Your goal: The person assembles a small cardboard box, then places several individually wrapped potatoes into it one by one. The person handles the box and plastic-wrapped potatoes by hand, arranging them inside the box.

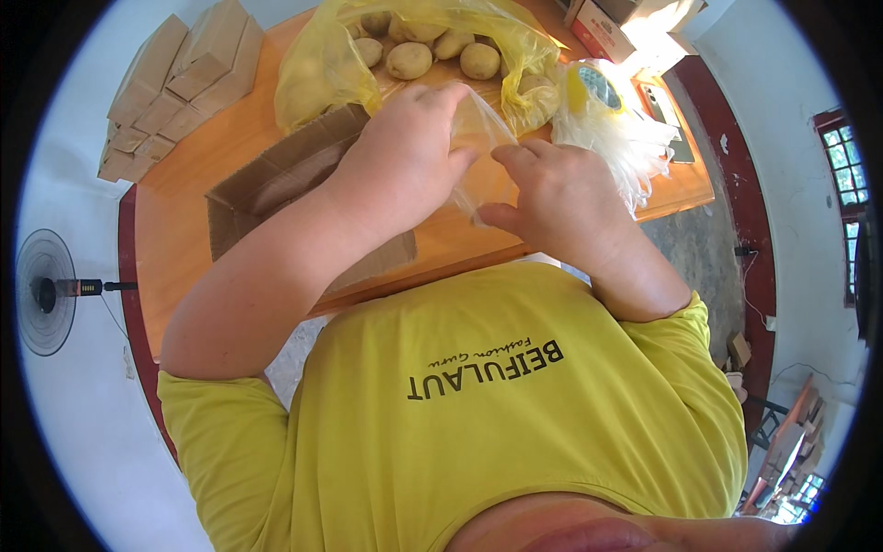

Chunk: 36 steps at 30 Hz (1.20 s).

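Note:
Between my two hands a clear plastic bag (483,127) is stretched. My left hand (414,148) pinches its upper edge between thumb and fingers. On the bag's other side my right hand (552,186) grips it with thumb and fingers. Under my left forearm lies an open cardboard box (276,183), partly hidden by the arm. Beyond the hands, a yellow plastic bag (314,76) lies spread open, with several potatoes (409,61) in its mouth. To the right of it rests a bunch of white plastic bags (607,141) with a roll of tape (599,87) on it.
Closed cardboard boxes (207,55) are stacked at the wooden table's (176,228) far left. Further boxes (600,31) stand at the back right. A phone (660,105) lies near the right edge. A fan (46,293) stands left of the table.

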Motion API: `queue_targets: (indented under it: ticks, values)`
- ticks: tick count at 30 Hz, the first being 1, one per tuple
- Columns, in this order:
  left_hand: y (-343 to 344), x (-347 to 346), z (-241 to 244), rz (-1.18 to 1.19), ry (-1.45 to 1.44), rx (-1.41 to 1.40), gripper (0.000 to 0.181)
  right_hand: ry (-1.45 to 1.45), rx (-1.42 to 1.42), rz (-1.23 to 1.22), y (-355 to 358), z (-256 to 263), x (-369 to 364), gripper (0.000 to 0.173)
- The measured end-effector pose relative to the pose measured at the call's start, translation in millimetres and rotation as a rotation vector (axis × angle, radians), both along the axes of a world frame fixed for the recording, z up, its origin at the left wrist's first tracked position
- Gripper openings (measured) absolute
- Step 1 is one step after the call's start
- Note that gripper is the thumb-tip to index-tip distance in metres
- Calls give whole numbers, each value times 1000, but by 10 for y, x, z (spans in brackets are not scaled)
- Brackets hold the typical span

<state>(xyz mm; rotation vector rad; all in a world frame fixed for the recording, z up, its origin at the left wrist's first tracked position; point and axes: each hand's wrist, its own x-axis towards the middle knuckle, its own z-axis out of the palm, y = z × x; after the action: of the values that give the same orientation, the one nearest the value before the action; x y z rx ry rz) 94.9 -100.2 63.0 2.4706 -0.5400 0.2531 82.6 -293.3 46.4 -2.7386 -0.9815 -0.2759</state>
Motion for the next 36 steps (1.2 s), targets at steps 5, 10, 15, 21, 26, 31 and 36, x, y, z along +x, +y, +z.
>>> queue_targets:
  ticks: [5, 10, 15, 21, 26, 31, 36]
  values:
    - [68, -24, -81, -89, 12, 58, 53, -123, 47, -113, -46, -45, 118, 35]
    - [104, -54, -71, -104, 53, 87, 49, -238, -69, -211, -17, -44, 126, 40]
    - [117, -72, -39, -118, 36, 97, 47, -243, -41, -95, -73, -100, 122, 29]
    - [120, -97, -2, -56, 79, 122, 45, -173, -77, 18, -122, -16, 113, 25]
    - [172, -146, 63, -47, 124, 152, 43, -138, -97, 159, -222, 195, 182, 32]
    - [160, -215, 116, -49, 72, 111, 44, -26, -190, 206, -245, 396, 223, 59]
    - [196, -240, 223, -185, 28, 84, 47, 59, -78, 205, -266, 527, 196, 71]
